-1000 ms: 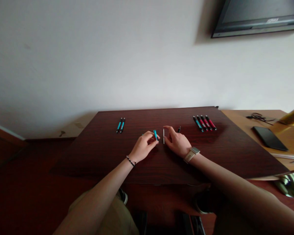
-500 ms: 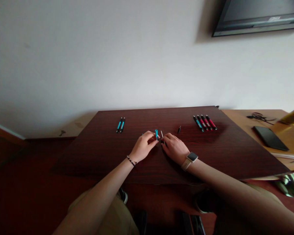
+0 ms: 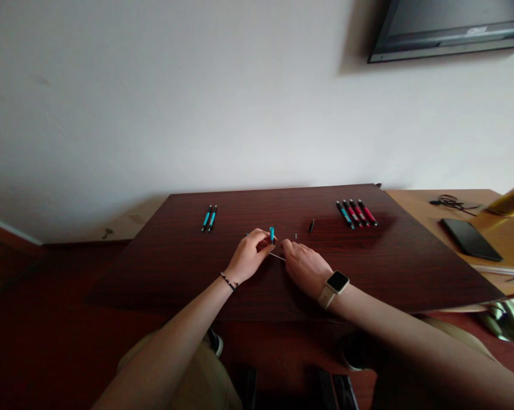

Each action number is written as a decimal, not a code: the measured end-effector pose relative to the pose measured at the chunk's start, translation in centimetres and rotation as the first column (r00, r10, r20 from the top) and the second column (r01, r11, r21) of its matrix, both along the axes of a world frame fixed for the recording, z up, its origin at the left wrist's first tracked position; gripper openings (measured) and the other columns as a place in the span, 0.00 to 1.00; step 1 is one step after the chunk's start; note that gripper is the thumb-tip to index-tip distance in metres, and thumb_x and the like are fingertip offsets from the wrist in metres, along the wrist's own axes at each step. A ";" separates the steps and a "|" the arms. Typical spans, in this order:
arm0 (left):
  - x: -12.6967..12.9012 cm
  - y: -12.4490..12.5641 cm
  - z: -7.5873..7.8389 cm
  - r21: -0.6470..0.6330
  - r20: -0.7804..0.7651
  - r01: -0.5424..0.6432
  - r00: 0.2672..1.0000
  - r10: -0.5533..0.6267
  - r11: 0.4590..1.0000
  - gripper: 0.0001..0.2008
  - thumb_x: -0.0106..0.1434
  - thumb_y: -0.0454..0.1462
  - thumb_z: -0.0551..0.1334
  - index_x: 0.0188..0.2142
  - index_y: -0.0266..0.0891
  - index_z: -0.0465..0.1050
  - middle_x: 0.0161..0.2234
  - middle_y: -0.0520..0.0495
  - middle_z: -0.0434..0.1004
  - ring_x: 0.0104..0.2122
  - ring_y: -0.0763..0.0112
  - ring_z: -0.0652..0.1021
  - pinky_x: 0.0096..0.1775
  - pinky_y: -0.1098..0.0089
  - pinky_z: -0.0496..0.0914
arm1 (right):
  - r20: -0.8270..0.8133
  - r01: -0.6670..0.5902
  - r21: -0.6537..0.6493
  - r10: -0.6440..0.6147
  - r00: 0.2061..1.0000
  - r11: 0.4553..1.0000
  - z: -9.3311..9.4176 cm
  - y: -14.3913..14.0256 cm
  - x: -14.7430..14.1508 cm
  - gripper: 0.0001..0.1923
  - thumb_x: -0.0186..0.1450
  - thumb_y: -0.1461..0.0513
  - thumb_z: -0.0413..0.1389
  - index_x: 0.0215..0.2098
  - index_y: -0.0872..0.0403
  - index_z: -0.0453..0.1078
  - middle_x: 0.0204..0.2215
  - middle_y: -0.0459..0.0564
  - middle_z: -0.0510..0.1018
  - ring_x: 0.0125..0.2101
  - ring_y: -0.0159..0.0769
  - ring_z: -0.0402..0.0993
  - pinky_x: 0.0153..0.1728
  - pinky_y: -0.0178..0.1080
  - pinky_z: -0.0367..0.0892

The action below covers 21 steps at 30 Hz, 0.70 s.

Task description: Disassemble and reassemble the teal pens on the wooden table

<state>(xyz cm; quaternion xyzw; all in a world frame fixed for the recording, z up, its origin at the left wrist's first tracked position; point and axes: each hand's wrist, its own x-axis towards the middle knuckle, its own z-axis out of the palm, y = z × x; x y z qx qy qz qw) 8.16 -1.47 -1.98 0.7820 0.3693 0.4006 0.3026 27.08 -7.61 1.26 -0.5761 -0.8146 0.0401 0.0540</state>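
Observation:
My left hand (image 3: 251,257) pinches a short turquoise pen barrel (image 3: 272,234), held upright over the dark wooden table (image 3: 368,267). My right hand (image 3: 302,263) is close beside it and grips a thin white ink refill (image 3: 276,256) that lies almost flat, its end pointing toward the left hand. A small dark pen piece (image 3: 311,225) and a tiny part (image 3: 296,235) lie just beyond the right hand. A watch sits on my right wrist.
Two turquoise pens (image 3: 209,218) lie at the table's far left. Several red and turquoise pens (image 3: 357,212) lie in a row at the far right. A lighter desk (image 3: 419,208) on the right carries a black phone (image 3: 471,240), cables and a yellow object.
My right hand drew back toward me and tilted the white refill from upright to almost flat, bringing it next to the left hand. The left hand stayed in place with the turquoise barrel.

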 end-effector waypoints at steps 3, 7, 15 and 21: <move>0.1 -0.2 0.2 -0.008 -0.001 0.001 1.000 -0.001 1.000 0.08 0.66 0.33 0.67 0.45 0.40 0.78 0.45 0.45 0.79 0.42 0.66 0.81 0.47 0.65 0.77 | 0.016 0.012 -0.065 -0.011 1.000 0.998 0.4 0.0 0.5 0.09 0.69 0.72 0.51 0.46 0.57 0.65 0.40 0.59 0.81 0.41 0.48 0.82 0.39 0.40 0.68; 0.2 -0.2 0.5 0.000 0.009 0.006 1.000 -0.006 1.000 0.07 0.67 0.33 0.66 0.45 0.40 0.79 0.44 0.45 0.79 0.43 0.66 0.81 0.48 0.64 0.76 | -0.009 0.028 -0.115 -0.029 1.000 0.993 0.6 0.5 1.2 0.11 0.65 0.71 0.53 0.46 0.57 0.68 0.40 0.61 0.83 0.40 0.50 0.83 0.37 0.40 0.66; 0.1 0.0 0.3 0.030 -0.009 -0.009 1.000 0.009 1.000 0.07 0.67 0.32 0.66 0.45 0.40 0.78 0.44 0.45 0.78 0.42 0.66 0.80 0.48 0.64 0.76 | -0.252 0.014 -0.220 -0.071 0.965 0.975 0.4 2.4 3.0 0.05 0.62 0.62 0.59 0.37 0.53 0.72 0.33 0.50 0.82 0.34 0.40 0.79 0.34 0.36 0.61; 0.1 -0.2 0.2 0.029 -0.051 0.009 0.999 -0.007 1.000 0.06 0.67 0.32 0.66 0.44 0.40 0.78 0.42 0.46 0.78 0.41 0.67 0.80 0.47 0.65 0.75 | -0.720 -0.009 0.045 0.039 0.692 0.999 0.3 3.7 3.2 0.04 0.67 0.61 0.57 0.39 0.53 0.70 0.31 0.46 0.78 0.30 0.34 0.73 0.35 0.35 0.66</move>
